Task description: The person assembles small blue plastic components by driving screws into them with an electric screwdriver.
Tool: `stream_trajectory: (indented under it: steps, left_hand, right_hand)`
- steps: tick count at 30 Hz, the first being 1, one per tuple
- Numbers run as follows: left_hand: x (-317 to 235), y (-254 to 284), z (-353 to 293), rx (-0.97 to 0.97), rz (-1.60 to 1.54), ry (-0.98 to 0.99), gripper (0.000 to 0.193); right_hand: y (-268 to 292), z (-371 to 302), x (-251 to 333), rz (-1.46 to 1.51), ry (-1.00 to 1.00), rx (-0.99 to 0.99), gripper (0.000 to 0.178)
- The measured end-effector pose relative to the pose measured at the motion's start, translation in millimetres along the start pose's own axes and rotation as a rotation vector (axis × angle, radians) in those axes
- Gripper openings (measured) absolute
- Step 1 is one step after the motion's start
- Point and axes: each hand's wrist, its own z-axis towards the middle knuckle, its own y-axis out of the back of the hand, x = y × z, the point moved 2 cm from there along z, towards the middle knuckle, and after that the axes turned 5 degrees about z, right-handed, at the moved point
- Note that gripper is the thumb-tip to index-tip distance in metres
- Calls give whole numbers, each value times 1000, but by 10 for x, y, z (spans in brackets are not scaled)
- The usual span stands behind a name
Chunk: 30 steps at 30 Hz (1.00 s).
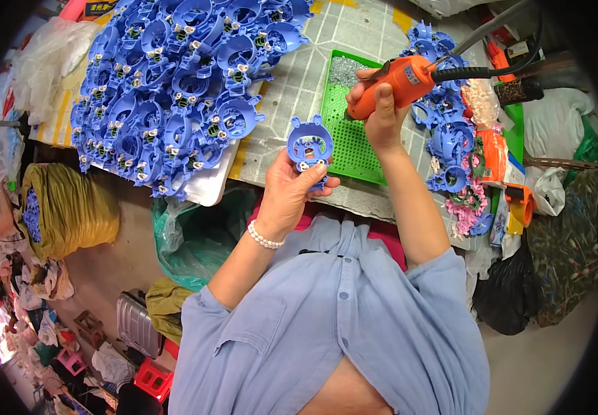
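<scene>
Two hands are busy at the middle of the frame. The left hand (pixel 291 188), with a white bead bracelet (pixel 265 238) on its wrist, is closed around a round blue plastic housing part (pixel 309 150), thumb across its lower edge, holding it up just above the near edge of the bench (pixel 292 83). The right hand (pixel 381 114) is wrapped tight round the handle of an orange powered screwdriver (pixel 394 83), whose black cable (pixel 493 69) runs off toward the upper right. The tool's tip points down and left at a green perforated plastic tray (pixel 354 138) lying on the bench, with a small heap of silvery screws (pixel 346 69) in the tray's far corner. A big pile of matching blue plastic parts (pixel 174 90) fills the upper left of the frame, and a smaller pile of blue parts (pixel 451 131) sits to the right of the tray. Below the bench at left stands a yellow sack (pixel 70 207) beside a green plastic bag (pixel 195 242).
</scene>
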Motion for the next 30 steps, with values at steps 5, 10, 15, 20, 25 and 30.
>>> stream_trajectory:
  steps: [5, 10, 15, 20, 25, 30]
  left_hand:
    - [-1, 24, -3, -6, 6, -18, 32]
    - [-22, 19, -6, -5, -10, -18, 31]
    - [-24, 41, -15, -2, -21, -26, 32]
    - [-46, 42, -12, 9, -87, -11, 31]
    - [4, 48, 18, -16, -25, -26, 28]
    - [43, 57, 16, -15, -15, -19, 30]
  right_hand:
    - [-27, -14, -23, 16, -28, -6, 60]
    - [-15, -3, -40, -21, 17, -23, 59]
    - [-11, -4, -64, -27, 21, -26, 59]
    - [-20, 3, -60, -41, 21, -28, 58]
    - [-15, 9, -56, -47, -3, -32, 56]
    - [-20, 4, -45, -42, 1, -19, 54]
